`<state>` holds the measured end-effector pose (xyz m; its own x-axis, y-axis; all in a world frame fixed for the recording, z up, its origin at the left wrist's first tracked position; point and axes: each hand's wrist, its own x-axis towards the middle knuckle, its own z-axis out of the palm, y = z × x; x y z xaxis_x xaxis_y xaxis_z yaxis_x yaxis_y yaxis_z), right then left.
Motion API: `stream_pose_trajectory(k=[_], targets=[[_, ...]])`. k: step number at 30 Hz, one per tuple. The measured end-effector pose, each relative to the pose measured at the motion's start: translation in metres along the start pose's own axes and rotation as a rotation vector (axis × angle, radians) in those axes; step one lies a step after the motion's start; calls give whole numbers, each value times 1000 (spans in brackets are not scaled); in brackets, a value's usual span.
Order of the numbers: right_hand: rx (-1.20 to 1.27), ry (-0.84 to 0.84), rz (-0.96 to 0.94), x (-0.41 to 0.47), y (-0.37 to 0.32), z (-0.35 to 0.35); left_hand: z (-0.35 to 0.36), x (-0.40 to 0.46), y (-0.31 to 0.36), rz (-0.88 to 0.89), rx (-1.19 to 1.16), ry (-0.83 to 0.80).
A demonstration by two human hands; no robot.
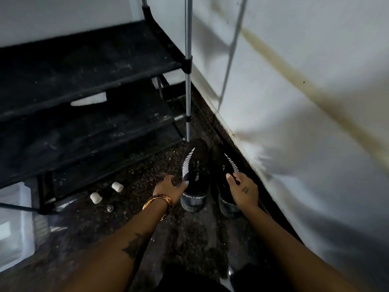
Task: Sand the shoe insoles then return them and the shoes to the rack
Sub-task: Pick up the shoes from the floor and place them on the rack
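On a dark speckled floor (130, 224) beside a white wall (294, 102), right of the black rack (84, 66), each shoe is grasped: left hand (168, 187) holding left shoe (194, 165), right hand (245, 191) holding right shoe (223, 165).

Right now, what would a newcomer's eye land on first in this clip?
The pair of black shoes with white stripes, standing on the speckled floor beside the white wall, with both hands on them: the left hand at the left shoe's collar, the right hand on the right shoe. Behind stands the dusty black shoe rack.
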<state>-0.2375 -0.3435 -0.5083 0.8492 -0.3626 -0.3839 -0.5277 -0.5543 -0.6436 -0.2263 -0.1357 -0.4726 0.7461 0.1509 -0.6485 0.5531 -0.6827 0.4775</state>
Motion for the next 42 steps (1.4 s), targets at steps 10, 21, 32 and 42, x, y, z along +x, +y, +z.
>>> stream_pose_trajectory(k=[10, 21, 32, 42], targets=[[-290, -48, 210, 21, 50, 36, 69, 52, -20, -262, -525, -141], [-232, 11, 285, 15, 36, 38, 66, 59, -11, -451, -974, -222], [-137, -57, 227, -31, -21, -13, 13, 11, 1, -540, -903, -342], [-94, -62, 72, -98, -85, -90, -76, -105, 50, -474, -1054, -322]])
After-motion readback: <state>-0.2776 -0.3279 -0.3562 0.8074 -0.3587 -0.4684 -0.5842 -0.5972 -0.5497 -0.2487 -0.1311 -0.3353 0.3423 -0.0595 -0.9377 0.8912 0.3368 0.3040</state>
